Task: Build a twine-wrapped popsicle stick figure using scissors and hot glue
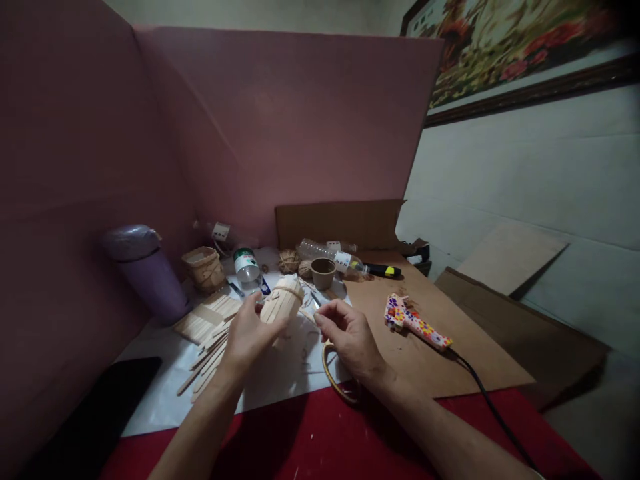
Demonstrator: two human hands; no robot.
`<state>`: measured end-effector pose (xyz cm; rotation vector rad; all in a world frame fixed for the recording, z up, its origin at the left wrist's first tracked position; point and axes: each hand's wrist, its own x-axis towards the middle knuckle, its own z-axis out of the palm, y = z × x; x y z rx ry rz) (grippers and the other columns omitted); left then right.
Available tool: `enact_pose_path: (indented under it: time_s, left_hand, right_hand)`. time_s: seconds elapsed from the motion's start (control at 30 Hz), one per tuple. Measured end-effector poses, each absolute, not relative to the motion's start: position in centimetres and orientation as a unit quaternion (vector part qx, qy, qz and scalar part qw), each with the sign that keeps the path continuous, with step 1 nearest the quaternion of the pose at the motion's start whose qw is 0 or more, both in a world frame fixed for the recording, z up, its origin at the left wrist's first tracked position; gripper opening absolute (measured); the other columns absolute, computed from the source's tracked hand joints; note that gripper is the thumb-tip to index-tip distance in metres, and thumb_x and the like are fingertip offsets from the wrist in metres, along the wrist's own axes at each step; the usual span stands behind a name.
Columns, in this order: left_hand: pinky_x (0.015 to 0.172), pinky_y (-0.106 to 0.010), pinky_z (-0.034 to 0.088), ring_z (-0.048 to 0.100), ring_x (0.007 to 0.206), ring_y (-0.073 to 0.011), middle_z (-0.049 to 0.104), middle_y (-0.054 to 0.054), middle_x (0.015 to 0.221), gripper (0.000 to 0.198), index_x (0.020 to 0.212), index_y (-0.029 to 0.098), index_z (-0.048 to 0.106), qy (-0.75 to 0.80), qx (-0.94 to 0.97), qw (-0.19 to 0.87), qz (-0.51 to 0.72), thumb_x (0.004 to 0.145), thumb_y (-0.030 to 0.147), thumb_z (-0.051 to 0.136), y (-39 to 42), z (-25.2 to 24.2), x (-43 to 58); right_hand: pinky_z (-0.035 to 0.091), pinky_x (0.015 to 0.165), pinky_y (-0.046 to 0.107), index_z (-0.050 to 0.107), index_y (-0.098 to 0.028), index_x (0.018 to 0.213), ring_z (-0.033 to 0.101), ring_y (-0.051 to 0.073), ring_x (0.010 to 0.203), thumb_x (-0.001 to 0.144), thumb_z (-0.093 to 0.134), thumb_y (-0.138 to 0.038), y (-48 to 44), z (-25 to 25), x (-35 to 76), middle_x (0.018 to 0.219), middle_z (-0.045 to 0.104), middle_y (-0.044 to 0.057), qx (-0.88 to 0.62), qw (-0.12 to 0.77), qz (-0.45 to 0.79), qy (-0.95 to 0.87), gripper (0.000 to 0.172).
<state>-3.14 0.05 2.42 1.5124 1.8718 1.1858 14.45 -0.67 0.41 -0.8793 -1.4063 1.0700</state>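
My left hand is wrapped round a cup of wooden craft sticks, tilted above the white sheet, with a band of twine near its upper end. From the cup a strand of twine runs to my right hand, where the thumb and index finger pinch it. Scissors with gold handles lie under my right hand, partly hidden by it. Loose craft sticks are spread on the sheet beside my left wrist.
A flowered glue gun with a black cord rests on the cardboard at right. Behind stand a small brown cup, twine balls, a plastic bottle, a green-lidded jar and a stick basket. A purple tumbler stands left.
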Motion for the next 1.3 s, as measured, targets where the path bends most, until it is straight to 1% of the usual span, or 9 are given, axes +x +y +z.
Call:
enact_pose_path:
  time_s: [0.07, 0.17, 0.27, 0.6, 0.7, 0.8, 1.03, 1.13, 1.3]
  left_hand:
    - [0.077, -0.036, 0.048, 0.061, 0.100, -0.0318, 0.063, -0.022, 0.114, 0.080, 0.125, 0.004, 0.052, 0.626, 0.524, 0.330, 0.473, 0.055, 0.036, 0.076, -0.5, 2.8, -2.4]
    - [0.070, -0.034, 0.050, 0.064, 0.091, -0.0281, 0.068, -0.017, 0.105, 0.063, 0.115, 0.010, 0.061, 0.497, 0.528, 0.493, 0.482, 0.061, 0.037, 0.075, -1.6, 3.4, -1.2]
    - [0.068, -0.032, 0.051, 0.066, 0.083, -0.0252, 0.071, -0.015, 0.094, 0.052, 0.103, 0.010, 0.068, 0.446, 0.508, 0.569, 0.469, 0.060, 0.035, 0.078, -2.3, 3.5, -0.5]
    - [0.068, -0.031, 0.052, 0.067, 0.081, -0.0234, 0.070, -0.014, 0.095, 0.047, 0.110, 0.012, 0.063, 0.391, 0.436, 0.643, 0.494, 0.068, 0.031, 0.071, -2.7, 3.4, 0.0]
    - [0.063, -0.029, 0.051, 0.066, 0.074, -0.0213, 0.070, -0.012, 0.092, 0.045, 0.109, 0.011, 0.062, 0.389, 0.424, 0.653, 0.492, 0.068, 0.027, 0.070, -2.9, 3.5, 0.2]
    - [0.065, -0.029, 0.051, 0.066, 0.079, -0.0223, 0.069, -0.012, 0.096, 0.047, 0.110, 0.012, 0.059, 0.386, 0.421, 0.657, 0.492, 0.066, 0.022, 0.071, -3.1, 3.5, 0.5]
    - [0.071, -0.032, 0.051, 0.065, 0.085, -0.0253, 0.067, -0.015, 0.102, 0.049, 0.112, 0.012, 0.056, 0.374, 0.426, 0.659, 0.495, 0.067, 0.021, 0.072, -3.3, 3.7, 0.8]
    - [0.068, -0.030, 0.050, 0.065, 0.084, -0.0239, 0.067, -0.014, 0.102, 0.047, 0.111, 0.012, 0.055, 0.373, 0.434, 0.655, 0.493, 0.068, 0.020, 0.070, -3.3, 3.8, 0.7]
    - [0.069, -0.031, 0.051, 0.065, 0.086, -0.0247, 0.067, -0.014, 0.105, 0.050, 0.114, 0.013, 0.055, 0.389, 0.437, 0.642, 0.495, 0.067, 0.024, 0.071, -3.4, 3.9, 0.7]
  right_hand:
    - [0.043, 0.056, 0.023, 0.057, -0.019, 0.075, 0.051, 0.011, 0.057, 0.080, 0.063, -0.033, -0.7, 0.7, 14.4, 0.066, 0.055, -0.004, -0.360, 0.577, 0.463, -0.569, 0.016]
    - [0.047, 0.060, 0.024, 0.057, -0.020, 0.077, 0.056, 0.011, 0.059, 0.079, 0.065, -0.033, -0.9, 1.0, 14.5, 0.068, 0.059, -0.003, -0.343, 0.607, 0.472, -0.539, 0.016]
    - [0.050, 0.065, 0.026, 0.058, -0.020, 0.079, 0.060, 0.013, 0.066, 0.079, 0.065, -0.032, -1.1, 1.0, 14.6, 0.072, 0.063, -0.001, -0.329, 0.626, 0.467, -0.531, 0.015]
    - [0.051, 0.064, 0.025, 0.060, -0.020, 0.083, 0.062, 0.013, 0.067, 0.085, 0.061, -0.027, -1.6, 0.9, 14.9, 0.073, 0.065, 0.000, -0.335, 0.633, 0.403, -0.570, 0.008]
    - [0.051, 0.068, 0.027, 0.062, -0.020, 0.085, 0.062, 0.014, 0.073, 0.086, 0.060, -0.020, -1.8, 0.9, 15.3, 0.079, 0.064, 0.001, -0.313, 0.644, 0.287, -0.637, 0.002]
    - [0.051, 0.075, 0.031, 0.063, -0.021, 0.093, 0.061, 0.017, 0.084, 0.085, 0.057, -0.010, -2.0, 0.8, 16.0, 0.090, 0.063, 0.005, -0.257, 0.636, 0.127, -0.716, 0.015]
    - [0.052, 0.068, 0.033, 0.061, -0.023, 0.105, 0.058, 0.019, 0.082, 0.085, 0.051, -0.006, -2.0, 0.6, 16.4, 0.089, 0.060, 0.007, -0.224, 0.562, -0.051, -0.795, 0.027]
    - [0.050, 0.071, 0.032, 0.061, -0.020, 0.100, 0.058, 0.018, 0.083, 0.085, 0.052, -0.005, -2.2, 0.9, 16.3, 0.091, 0.060, 0.007, -0.233, 0.581, -0.003, -0.780, 0.023]
    - [0.046, 0.067, 0.029, 0.059, -0.018, 0.079, 0.055, 0.015, 0.072, 0.086, 0.055, -0.017, -2.3, 1.8, 15.9, 0.076, 0.058, 0.002, -0.302, 0.586, 0.206, -0.723, 0.008]
